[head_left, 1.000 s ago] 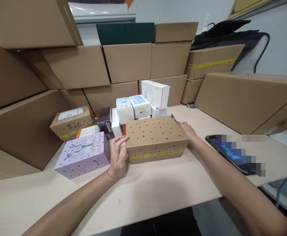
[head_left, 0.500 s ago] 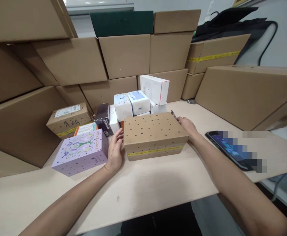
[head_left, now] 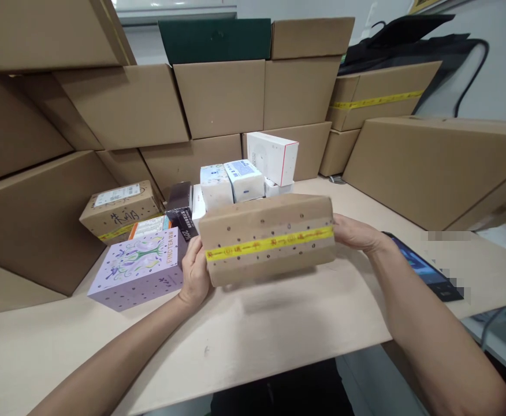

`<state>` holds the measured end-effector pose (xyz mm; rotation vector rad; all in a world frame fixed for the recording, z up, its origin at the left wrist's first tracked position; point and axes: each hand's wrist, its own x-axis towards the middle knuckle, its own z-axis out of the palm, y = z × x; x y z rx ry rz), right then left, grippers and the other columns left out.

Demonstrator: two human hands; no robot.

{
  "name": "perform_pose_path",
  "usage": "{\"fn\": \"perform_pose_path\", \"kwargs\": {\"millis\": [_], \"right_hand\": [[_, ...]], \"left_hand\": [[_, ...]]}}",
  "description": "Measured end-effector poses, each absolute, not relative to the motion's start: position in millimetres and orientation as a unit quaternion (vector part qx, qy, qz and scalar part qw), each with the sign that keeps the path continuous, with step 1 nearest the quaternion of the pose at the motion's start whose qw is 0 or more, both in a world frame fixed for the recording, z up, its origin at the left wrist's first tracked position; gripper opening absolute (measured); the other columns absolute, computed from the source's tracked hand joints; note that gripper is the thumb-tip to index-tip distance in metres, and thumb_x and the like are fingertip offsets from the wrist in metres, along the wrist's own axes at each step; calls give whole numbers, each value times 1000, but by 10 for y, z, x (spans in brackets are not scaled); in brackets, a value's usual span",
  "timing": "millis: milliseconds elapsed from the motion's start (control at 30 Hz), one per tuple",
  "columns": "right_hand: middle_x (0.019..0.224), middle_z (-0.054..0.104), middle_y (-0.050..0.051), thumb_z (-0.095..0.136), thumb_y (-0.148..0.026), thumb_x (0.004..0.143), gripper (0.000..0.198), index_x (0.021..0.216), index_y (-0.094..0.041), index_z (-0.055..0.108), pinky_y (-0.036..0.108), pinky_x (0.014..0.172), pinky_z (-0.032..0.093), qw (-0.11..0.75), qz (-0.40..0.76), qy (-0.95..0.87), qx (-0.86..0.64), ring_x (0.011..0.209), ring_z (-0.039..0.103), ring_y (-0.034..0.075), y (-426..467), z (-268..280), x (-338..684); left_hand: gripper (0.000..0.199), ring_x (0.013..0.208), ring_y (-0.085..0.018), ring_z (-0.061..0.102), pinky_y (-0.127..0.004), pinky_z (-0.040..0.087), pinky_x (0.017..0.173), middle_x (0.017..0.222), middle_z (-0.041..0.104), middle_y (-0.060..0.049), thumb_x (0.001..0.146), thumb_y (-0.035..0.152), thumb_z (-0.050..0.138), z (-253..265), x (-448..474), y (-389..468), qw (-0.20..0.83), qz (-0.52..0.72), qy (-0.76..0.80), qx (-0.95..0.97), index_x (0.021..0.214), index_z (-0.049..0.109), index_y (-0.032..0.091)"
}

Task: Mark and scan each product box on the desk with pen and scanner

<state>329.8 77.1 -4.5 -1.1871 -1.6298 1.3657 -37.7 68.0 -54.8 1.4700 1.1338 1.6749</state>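
Between my two hands is a brown cardboard box [head_left: 274,263] with small dark dots and a strip of yellow tape printed in red. It is raised off the table and tilted, its taped side facing me. My left hand [head_left: 196,271] grips its left end, with the fingertips partly hidden behind it. My right hand [head_left: 357,232] holds its right end, and those fingers also go out of sight behind the box. Close to my left hand stands a lilac tea box [head_left: 138,268] printed with a green and purple design.
Behind lie white tissue packs [head_left: 244,179], a white box [head_left: 274,156], a dark box [head_left: 180,199] and a small taped carton [head_left: 121,208]. Large cartons [head_left: 220,98] are stacked along the back. A phone [head_left: 430,271] rests on the table [head_left: 253,341] at right, beside my forearm.
Both hands have taken hold of the dotted box and lifted it, tipping it so its taped side shows more. My right hand has shifted to the right and nearer to me.
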Motion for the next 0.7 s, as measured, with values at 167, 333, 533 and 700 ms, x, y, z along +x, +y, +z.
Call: {"fn": "perform_pose_path", "kwargs": {"millis": [167,333,533,700], "right_hand": [[98,75,4,78,-41,71,37,106,-27,74,36,82,53,359,532,-620,-451,97,67,24,792,-81,3224],[72,65,2,67,-59,80,39,85,-21,64,28,59,48,368,543,-577,-488,63,58,15,848,-171,3139],[67,57,4,53,-65,85,47,72,-20,55,27,54,38,339,365,-598,-628,59,52,15,924,-229,3147],[110,59,14,53,-55,88,47,117,-18,61,35,76,45,295,86,-566,-765,92,59,25,1031,-295,3163]], "left_hand": [[31,63,-16,64,-27,53,54,78,70,-1,81,48,67,-628,-373,712,383,663,407,499,94,67,19],[32,33,-11,43,-21,37,34,45,49,10,88,55,59,-630,-273,707,444,615,440,480,92,55,23],[32,41,-8,41,-16,34,38,53,47,10,89,54,61,-559,-234,688,413,611,445,507,98,53,25],[30,48,-8,42,-17,37,46,60,47,8,91,52,59,-595,-232,685,371,628,436,527,100,55,24]]}}
